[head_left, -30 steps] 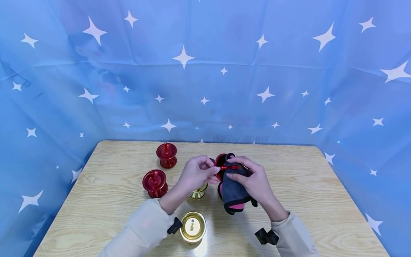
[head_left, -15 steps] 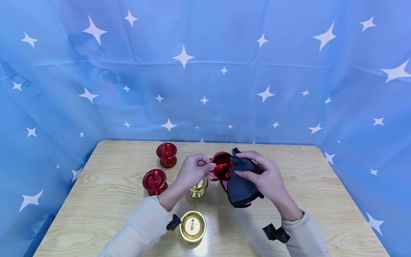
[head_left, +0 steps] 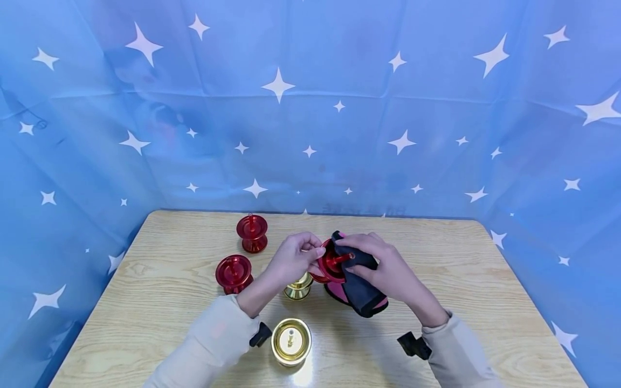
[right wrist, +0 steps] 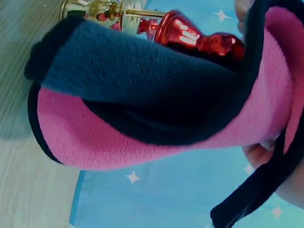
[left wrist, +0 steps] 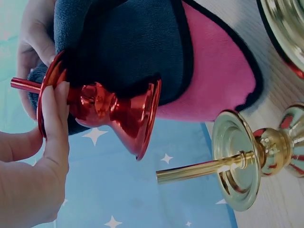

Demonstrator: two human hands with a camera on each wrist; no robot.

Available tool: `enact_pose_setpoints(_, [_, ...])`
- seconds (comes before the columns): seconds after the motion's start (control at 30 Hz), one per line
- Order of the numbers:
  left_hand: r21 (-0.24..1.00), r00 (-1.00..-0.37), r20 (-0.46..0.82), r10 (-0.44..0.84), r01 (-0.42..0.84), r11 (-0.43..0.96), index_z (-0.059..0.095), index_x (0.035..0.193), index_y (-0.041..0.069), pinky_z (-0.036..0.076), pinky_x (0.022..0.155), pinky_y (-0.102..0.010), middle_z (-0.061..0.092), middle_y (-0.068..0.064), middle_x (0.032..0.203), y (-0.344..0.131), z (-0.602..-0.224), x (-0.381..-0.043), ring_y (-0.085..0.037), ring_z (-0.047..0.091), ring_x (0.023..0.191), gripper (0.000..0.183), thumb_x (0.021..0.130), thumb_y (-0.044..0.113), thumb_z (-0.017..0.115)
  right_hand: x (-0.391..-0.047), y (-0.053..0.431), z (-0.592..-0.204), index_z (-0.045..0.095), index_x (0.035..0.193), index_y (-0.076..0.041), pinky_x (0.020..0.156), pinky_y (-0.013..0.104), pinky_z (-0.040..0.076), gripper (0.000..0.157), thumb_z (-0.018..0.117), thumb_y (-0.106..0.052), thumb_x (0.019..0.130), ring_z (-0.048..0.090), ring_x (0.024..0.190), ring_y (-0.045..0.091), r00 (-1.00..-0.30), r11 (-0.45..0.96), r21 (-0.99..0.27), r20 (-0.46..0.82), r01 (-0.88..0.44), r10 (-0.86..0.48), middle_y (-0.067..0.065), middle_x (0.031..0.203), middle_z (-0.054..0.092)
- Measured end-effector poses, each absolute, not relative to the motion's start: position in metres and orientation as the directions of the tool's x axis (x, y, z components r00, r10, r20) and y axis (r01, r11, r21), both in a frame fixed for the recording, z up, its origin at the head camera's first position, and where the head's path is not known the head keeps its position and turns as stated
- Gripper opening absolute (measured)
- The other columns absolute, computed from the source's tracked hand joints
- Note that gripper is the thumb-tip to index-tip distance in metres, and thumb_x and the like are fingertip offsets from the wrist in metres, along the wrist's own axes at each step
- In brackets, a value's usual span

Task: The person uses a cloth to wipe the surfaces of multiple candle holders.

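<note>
A shiny red candle holder (left wrist: 97, 102) with a wide dish, a thin tube and a flared foot is held tilted above the table. My left hand (head_left: 297, 258) pinches its dish rim between thumb and fingers. Opposite, my right hand (head_left: 385, 265) grips a dark grey and pink cloth (head_left: 365, 288) with black edging. In the left wrist view the grey side of this cloth lies against the dish's rim and along the body. The tube (left wrist: 26, 85) sticks out bare. Folds of cloth hide most of the right hand's fingers in the right wrist view.
Two red candle holders stand upright at left, one farther back (head_left: 252, 231) and one nearer (head_left: 234, 272). A gold candle holder (head_left: 298, 291) stands just under my left hand, and another (head_left: 291, 342) beside the left wrist. A starry blue curtain hangs behind the wooden table (head_left: 461, 285).
The cloth first covered part of the dish near the tube, moved off to the right, then came back left against the rim. The dish has turned to face more to the right.
</note>
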State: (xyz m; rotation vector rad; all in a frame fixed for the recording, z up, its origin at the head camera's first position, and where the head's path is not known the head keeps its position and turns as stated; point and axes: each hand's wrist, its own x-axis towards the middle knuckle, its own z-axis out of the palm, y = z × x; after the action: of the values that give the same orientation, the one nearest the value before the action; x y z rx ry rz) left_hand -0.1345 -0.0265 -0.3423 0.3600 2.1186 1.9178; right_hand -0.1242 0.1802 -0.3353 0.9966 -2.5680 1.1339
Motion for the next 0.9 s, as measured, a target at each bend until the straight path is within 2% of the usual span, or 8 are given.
enact_pose_setpoints(0.3, [0.993, -0.942, -0.012, 0.335, 0.029, 0.116, 0.057, 0.089, -0.009, 0.055, 0.058, -0.031, 0.059, -0.012, 0.075, -0.025, -0.345, -0.134, -0.018, 0.061, 0.058, 0.01, 0.091, 0.0, 0.052, -0.126, 0.175, -0.342, 0.063, 0.113, -0.015, 0.076, 0.035, 0.046, 0.044, 0.072, 0.002, 0.074, 0.05, 0.093, 0.015, -0.751, 0.472, -0.603, 0.375, -0.643, -0.544, -0.002, 0.112, 0.062])
enact_pose_setpoints(0.63, [0.936, -0.97, 0.022, 0.243, 0.105, 0.336, 0.063, 0.082, -0.002, 0.05, 0.047, -0.026, 0.061, -0.005, 0.063, -0.021, -0.341, -0.135, -0.014, 0.06, 0.05, 0.01, 0.086, 0.006, 0.062, -0.125, 0.172, -0.348, 0.065, 0.106, -0.014, 0.08, 0.035, 0.045, 0.036, 0.073, 0.0, 0.074, 0.048, 0.095, 0.014, -0.799, 0.436, -0.692, 0.36, -0.575, -0.482, 0.0, 0.111, 0.061])
enact_pose_setpoints(0.9, [0.892, -0.978, 0.031, 0.209, 0.121, 0.436, 0.063, 0.077, 0.001, 0.041, 0.041, -0.021, 0.059, -0.001, 0.057, -0.02, -0.339, -0.135, -0.01, 0.056, 0.046, 0.012, 0.086, 0.008, 0.063, -0.121, 0.173, -0.34, 0.066, 0.106, -0.013, 0.075, 0.029, 0.047, 0.034, 0.073, -0.002, 0.075, 0.051, 0.096, 0.015, -0.815, 0.4, -0.73, 0.377, -0.553, -0.439, 0.002, 0.111, 0.061])
